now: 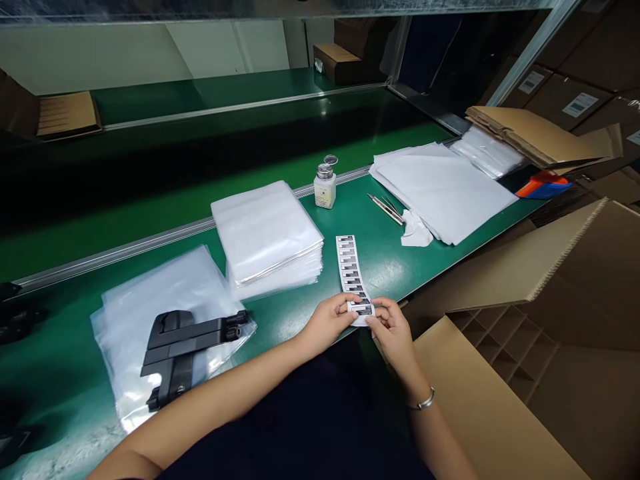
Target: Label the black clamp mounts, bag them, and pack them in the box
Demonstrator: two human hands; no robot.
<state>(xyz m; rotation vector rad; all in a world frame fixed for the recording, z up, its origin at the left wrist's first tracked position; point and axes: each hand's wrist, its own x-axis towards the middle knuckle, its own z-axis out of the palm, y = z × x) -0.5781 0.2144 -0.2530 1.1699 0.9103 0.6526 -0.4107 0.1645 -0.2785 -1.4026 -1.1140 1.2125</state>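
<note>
A long strip of black-and-white labels point(349, 264) lies on the green table point(385, 260), running away from me. My left hand point(330, 323) pinches the strip's near end from the left. My right hand point(393, 330), with a bracelet on its wrist, pinches the same end from the right, fingers closed on a label. Both hands meet at the table's front edge.
A black plastic part point(187, 347) rests on clear bags point(150, 313) at the left. A stack of white bags point(265, 233) sits behind the strip. A small bottle point(325, 183), tweezers point(385, 208), white sheets point(440, 187) and open cardboard boxes point(525, 347) lie to the right.
</note>
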